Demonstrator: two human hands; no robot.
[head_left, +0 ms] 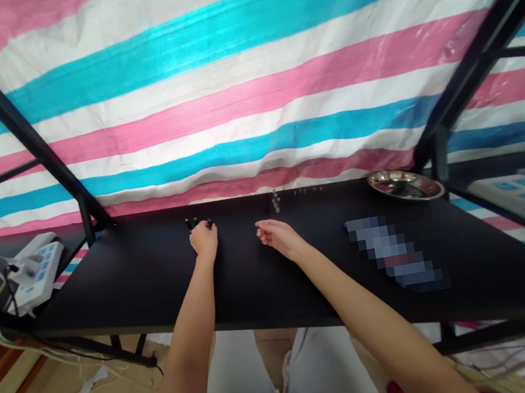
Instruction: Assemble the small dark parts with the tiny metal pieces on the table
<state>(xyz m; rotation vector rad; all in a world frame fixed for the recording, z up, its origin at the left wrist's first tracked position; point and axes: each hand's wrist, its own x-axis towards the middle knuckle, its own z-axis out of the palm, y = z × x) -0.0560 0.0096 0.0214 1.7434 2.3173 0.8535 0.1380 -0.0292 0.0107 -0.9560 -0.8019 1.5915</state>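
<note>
My left hand [205,239] rests on the black table with its fingers closed around something small and dark at the fingertips. Beside those fingers stand or lie several short dark rods [187,224] with pale tips, too small to make out well. To the right, my right hand [279,237] hovers over or touches the tabletop, fingers curled in toward the thumb. Whether anything is pinched there is hidden. Just beyond it sits a cluster of small shiny silver balls [276,201]. More tiny bright pieces [302,191] lie in a row along the table's back edge.
A round shiny metal plate [435,190] is at the back right. In front of it lies a long blurred-out object [396,254]. White power strips [38,281] with cables are at the left. Black frame posts and a striped sheet [237,107] bound the black table [130,279].
</note>
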